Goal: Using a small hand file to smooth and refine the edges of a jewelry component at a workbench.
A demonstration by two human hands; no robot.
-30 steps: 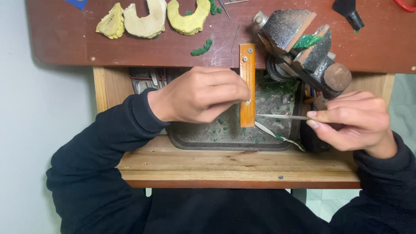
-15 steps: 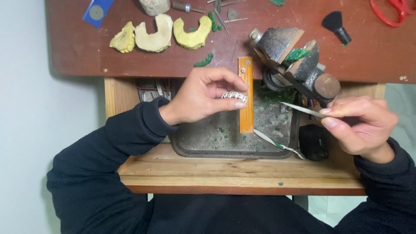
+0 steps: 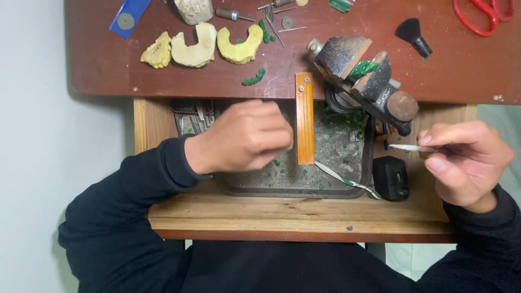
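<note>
My left hand (image 3: 244, 138) is curled shut, its fingertips pressed against the left side of an orange wooden bench pin (image 3: 304, 119). The small silver piece it pinched a moment ago is hidden inside the fingers. My right hand (image 3: 467, 163) is off to the right and pinches a thin flat metal tool (image 3: 406, 147) whose tip points left. That tip stays well away from the pin. Below the pin lies a dark metal tray (image 3: 325, 192) scattered with green shavings.
A grey bench vise (image 3: 369, 81) with green bits sits right of the pin, above a small black box (image 3: 391, 178). On the brown desktop lie yellowish dental casts (image 3: 195, 46), burs, a black brush (image 3: 415, 35), red scissors (image 3: 483, 13) and a blue card (image 3: 129, 16). A white-green strip (image 3: 347, 182) crosses the tray.
My right hand has pulled the thin tool away to the right, out of the tray area. My left hand has dropped back against the pin, and the silver piece is no longer visible.
</note>
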